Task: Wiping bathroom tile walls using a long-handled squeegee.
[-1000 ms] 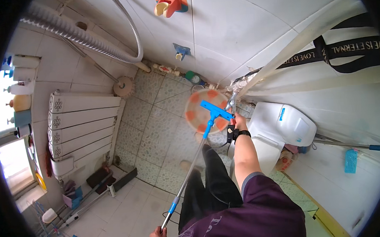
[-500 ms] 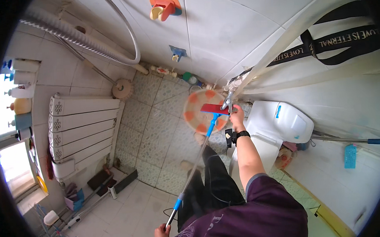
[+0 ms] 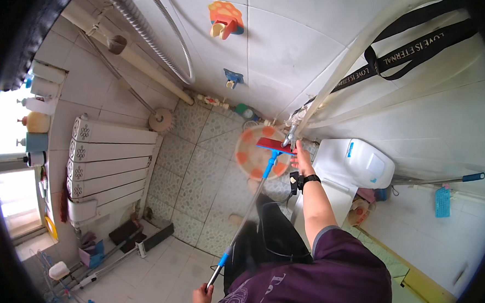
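Note:
My left hand (image 3: 202,299) is wrapped round the lower end of a long-handled mop (image 3: 244,213), whose metal pole has blue joints. Its flat red head (image 3: 273,145) is raised over a basin (image 3: 248,163) with orange patches, close under a metal tap (image 3: 290,135). Beside the tap and the right end of the mop head is my right hand (image 3: 303,159), fingers stretched and apart, holding nothing visible. Whether its fingertips touch the mop head, I cannot tell. A black band with a small device sits on that wrist.
A white toilet (image 3: 350,159) stands just right of my right arm. To the left, a white radiator (image 3: 109,164) hangs on the wall. Pipes with valves (image 3: 243,108) run behind the basin. A floor squeegee (image 3: 158,239) lies at lower left; a curtain (image 3: 337,69) is gathered at upper right.
My right hand's fingers have opened out and drawn slightly down from the tap handle. The mop head stays near the tap, and the whole view has shifted a little.

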Demonstrator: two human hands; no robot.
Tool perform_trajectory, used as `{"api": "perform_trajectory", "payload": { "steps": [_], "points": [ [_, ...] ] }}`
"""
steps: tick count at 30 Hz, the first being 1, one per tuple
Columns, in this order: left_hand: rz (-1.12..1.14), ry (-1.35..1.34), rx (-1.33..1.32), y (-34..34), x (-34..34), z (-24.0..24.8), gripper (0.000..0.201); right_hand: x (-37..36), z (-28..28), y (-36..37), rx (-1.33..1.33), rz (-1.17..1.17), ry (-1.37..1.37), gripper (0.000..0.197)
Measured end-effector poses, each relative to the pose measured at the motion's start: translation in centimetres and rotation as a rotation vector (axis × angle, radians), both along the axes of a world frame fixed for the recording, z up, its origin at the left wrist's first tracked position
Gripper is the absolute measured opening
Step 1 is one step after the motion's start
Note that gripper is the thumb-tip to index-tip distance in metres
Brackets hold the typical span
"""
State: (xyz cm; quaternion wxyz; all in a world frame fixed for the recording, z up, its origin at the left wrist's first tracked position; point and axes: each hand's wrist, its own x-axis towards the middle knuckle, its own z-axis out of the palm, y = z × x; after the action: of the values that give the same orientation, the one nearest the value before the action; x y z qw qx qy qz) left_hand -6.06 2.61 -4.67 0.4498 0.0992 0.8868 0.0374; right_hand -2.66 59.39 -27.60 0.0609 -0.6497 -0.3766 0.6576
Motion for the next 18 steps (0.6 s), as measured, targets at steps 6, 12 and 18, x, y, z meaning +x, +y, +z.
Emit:
{"api": "perform_trajectory", "payload": {
  "steps": [6,12,18],
  "points": [
    [-0.05,-0.03,0.022,1.0,-1.9,-0.5,0.028,0.4,1.7,1.1,-0.061,0.062,0.156,0.04],
    [-0.031,-0.063,0.031,1.9,-2.1,-0.7,0.031,0.1,1.5,1.7,0.004,0.148,0.172,0.027],
    [-0.062,-0.078,0.04,2.1,-2.0,-0.5,0.032,-0.1,1.5,1.5,0.032,0.131,0.168,0.024]
  ]
}}
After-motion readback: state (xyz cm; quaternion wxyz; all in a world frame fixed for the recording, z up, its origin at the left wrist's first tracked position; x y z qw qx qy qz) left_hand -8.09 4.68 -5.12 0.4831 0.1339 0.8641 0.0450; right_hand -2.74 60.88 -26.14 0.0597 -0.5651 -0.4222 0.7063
